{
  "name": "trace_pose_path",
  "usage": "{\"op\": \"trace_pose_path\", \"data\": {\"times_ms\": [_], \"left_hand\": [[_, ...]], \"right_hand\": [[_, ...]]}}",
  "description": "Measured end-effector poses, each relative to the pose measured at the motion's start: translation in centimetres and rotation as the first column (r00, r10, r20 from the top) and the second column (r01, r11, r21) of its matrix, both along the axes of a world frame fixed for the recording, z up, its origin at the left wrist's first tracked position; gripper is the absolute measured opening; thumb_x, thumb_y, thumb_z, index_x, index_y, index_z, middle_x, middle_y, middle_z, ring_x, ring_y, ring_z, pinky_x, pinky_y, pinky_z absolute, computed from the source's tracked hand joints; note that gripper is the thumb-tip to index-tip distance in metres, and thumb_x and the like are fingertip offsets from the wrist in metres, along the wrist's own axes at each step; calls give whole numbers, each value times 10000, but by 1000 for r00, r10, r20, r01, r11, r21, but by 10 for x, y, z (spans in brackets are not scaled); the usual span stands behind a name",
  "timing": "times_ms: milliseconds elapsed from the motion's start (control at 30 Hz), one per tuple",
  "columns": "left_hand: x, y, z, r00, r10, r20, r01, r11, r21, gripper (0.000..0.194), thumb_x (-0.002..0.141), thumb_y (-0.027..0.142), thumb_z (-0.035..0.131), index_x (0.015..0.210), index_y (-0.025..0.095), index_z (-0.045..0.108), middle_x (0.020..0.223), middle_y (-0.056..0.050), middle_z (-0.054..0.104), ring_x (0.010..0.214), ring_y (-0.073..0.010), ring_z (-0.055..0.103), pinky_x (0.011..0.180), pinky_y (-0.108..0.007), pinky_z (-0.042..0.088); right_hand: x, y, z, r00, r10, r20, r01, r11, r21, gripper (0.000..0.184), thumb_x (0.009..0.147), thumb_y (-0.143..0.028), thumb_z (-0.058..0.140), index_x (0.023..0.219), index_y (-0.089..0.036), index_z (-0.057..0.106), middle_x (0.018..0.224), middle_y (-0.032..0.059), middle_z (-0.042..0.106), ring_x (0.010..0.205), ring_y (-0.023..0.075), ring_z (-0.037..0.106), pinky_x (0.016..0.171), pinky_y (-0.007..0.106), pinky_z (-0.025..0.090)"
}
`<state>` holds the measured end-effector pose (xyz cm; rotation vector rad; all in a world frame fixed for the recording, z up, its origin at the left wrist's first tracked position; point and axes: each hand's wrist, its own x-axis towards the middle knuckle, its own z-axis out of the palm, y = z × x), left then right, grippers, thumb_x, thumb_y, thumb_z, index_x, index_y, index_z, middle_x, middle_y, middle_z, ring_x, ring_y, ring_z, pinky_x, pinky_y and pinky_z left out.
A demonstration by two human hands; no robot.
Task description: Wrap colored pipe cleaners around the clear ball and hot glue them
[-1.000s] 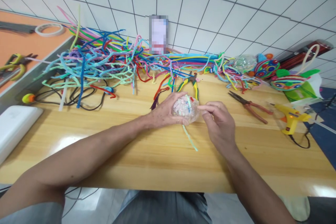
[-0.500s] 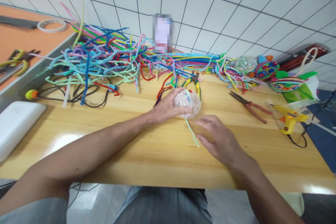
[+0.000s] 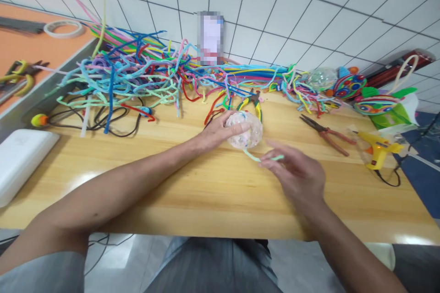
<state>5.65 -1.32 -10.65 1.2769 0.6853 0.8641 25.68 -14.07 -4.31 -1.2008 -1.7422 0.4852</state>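
A clear, roundish ball [image 3: 252, 134] with coloured bits showing through it sits just above the wooden table [image 3: 192, 192] or on it; I cannot tell which. My left hand [image 3: 225, 132] grips it from the left, thumb laid across its front. From the underside of the ball runs a pale green pipe cleaner [image 3: 252, 156], curving to the right. My right hand [image 3: 297, 167] pinches this pipe cleaner between thumb and fingers, and its free end sticks out past the fingertips. Yellow-and-green-handled pliers [image 3: 255, 103] lie behind the ball, partly hidden by it.
A tangled heap of colourful pipe cleaners [image 3: 137, 73] spreads along the back. On the right lie red-handled pliers [image 3: 325, 135] and a yellow glue gun [image 3: 380, 149] with its cord. Decorated ornaments [image 3: 376, 104] stand behind. A white box-like device [image 3: 24, 160] is at the left.
My right hand has closed on the hanging pipe cleaner and swung its end up and to the right. The left hand keeps hold of the ball, its thumb now higher across the front.
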Motion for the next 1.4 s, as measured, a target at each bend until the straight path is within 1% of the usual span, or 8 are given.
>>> {"op": "trace_pose_path", "data": {"times_ms": [100,233,467,600,800,1033,1200,1400], "left_hand": [[2,-3,7,995,-101,27,103,991,-90,657,826,676,802,1214,154,707,1108,-91,771,943,-220,714,842,-320,544],[3,-6,12,981,-166,98,179,974,-142,608,846,695,775,1160,176,740,1065,-86,783,917,-223,726,831,-333,549],[3,-6,8,967,-183,177,214,961,-176,573,868,688,761,1172,203,762,1061,-84,802,904,-229,750,834,-354,564],[4,-2,6,964,-151,218,202,951,-234,593,807,694,819,1119,191,774,1044,-92,817,883,-222,756,801,-324,582],[3,0,11,965,-148,216,211,928,-306,669,808,730,793,1186,180,753,1127,-118,810,1013,-256,766,863,-340,601],[4,-9,15,978,-149,144,176,965,-196,586,801,690,820,1080,179,752,956,-61,778,798,-189,699,760,-313,534],[-1,-11,21,994,-113,-6,113,992,-53,635,819,703,795,1147,167,707,1040,-71,753,927,-226,691,809,-332,529],[-6,-12,14,989,-122,-86,126,991,47,680,887,679,748,1341,187,625,1259,-98,724,1134,-270,674,950,-371,523]], "right_hand": [[-10,20,11,957,-48,-286,-6,983,-185,560,828,-289,890,1341,-352,673,818,-48,781,691,185,762,690,365,687],[-18,46,20,904,-4,-428,-145,939,-313,688,736,-335,950,1342,-315,625,818,-61,768,688,166,748,707,356,681],[-18,63,24,911,-36,-411,-115,934,-337,556,720,-331,927,1197,-246,655,694,-86,691,627,148,701,617,308,613],[-15,54,30,926,-52,-373,-73,947,-314,518,734,-294,915,1182,-266,658,687,-90,678,645,143,703,637,301,613],[-13,35,39,934,-51,-355,-55,958,-281,517,751,-293,918,1193,-312,651,715,-84,706,697,163,744,691,324,645],[-18,37,38,939,-42,-343,-62,956,-287,539,726,-318,943,1176,-302,647,730,-82,737,650,151,724,662,318,649],[-16,42,31,948,-53,-315,-40,959,-281,539,738,-329,931,1192,-286,645,732,-77,730,658,154,727,661,315,638],[-13,46,19,942,-32,-333,-69,955,-288,549,743,-327,933,1200,-274,632,731,-75,743,624,148,716,612,296,618]]}}
